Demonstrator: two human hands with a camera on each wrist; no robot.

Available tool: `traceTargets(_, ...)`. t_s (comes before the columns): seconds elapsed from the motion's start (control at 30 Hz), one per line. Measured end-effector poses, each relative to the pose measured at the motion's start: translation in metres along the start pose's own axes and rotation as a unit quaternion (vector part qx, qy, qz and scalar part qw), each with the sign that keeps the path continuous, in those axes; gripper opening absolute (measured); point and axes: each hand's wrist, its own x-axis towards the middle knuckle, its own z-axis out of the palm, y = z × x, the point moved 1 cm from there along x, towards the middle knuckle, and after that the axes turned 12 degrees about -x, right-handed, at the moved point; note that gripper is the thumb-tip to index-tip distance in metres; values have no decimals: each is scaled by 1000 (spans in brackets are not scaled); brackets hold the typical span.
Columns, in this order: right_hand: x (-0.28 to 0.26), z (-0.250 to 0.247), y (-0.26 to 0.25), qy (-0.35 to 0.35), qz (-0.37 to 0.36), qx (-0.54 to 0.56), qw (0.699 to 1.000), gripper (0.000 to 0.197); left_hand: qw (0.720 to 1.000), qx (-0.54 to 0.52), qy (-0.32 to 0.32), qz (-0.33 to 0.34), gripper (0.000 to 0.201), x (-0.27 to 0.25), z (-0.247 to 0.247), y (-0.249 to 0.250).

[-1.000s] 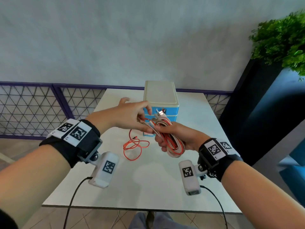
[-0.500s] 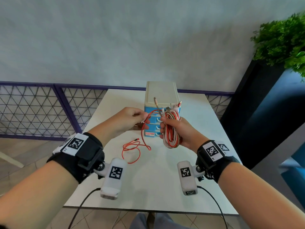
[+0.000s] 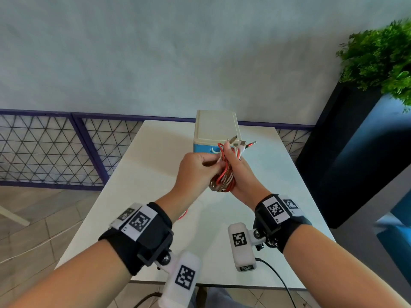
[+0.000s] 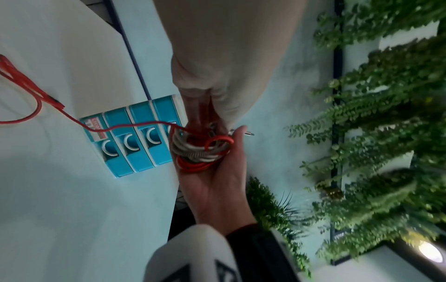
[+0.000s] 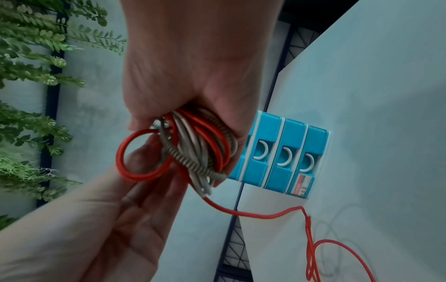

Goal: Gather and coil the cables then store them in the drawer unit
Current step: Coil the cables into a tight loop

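Note:
My right hand point(image 3: 239, 174) grips a coiled bundle of red, white and braided cables point(image 3: 224, 181) upright above the table, in front of the drawer unit point(image 3: 216, 127). Several plug ends point(image 3: 240, 143) stick out above its fingers. My left hand point(image 3: 195, 172) presses against the bundle and pinches the red cable point(image 5: 135, 156), which forms a small loop there. The red cable's loose tail point(image 5: 313, 246) runs from the bundle down onto the table. The unit's blue drawers point(image 4: 130, 141) are all closed.
The white table point(image 3: 155, 163) ends at a near edge just below my wrists. A mesh railing point(image 3: 44, 152) runs behind it on the left. A tall black planter point(image 3: 347, 152) with a green plant point(image 3: 378, 58) stands to the right.
My left hand has moved right and now meets the bundle, bringing the red cable with it. The bundle has been raised and turned upright. Less red cable lies on the table.

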Motion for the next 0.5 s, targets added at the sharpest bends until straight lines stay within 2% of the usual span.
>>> traceTargets(0.07, 0, -1, -2, -21, 4, 10, 1000, 70, 997, 67, -26, 36, 14, -4, 5, 2)
traceTargets(0.13, 0, -4, -5, -22, 11, 17, 1000, 56, 992, 96, -63, 52, 17, -6, 8, 4)
traceTargets(0.23, 0, -9, -8, -16, 21, 28, 999, 28, 990, 59, -125, 4, 22, -6, 7, 7)
traceTargets(0.3, 1, -11, -7, -3, 20, 23, 1000, 25, 985, 60, -160, -22, 31, -5, 5, 8)
traceTargets(0.37, 3, -12, -4, 21, 17, -6, 1000, 23, 984, 44, -158, -63, 37, 0, -1, 5)
traceTargets(0.43, 5, -14, -2, 37, 4, -13, 999, 19, 985, 16, -127, -111, 31, 3, -5, 2)
traceTargets(0.5, 5, -15, -1, 41, -12, -18, 999, 19, 985, 71, -121, -97, 19, 3, -7, -1)
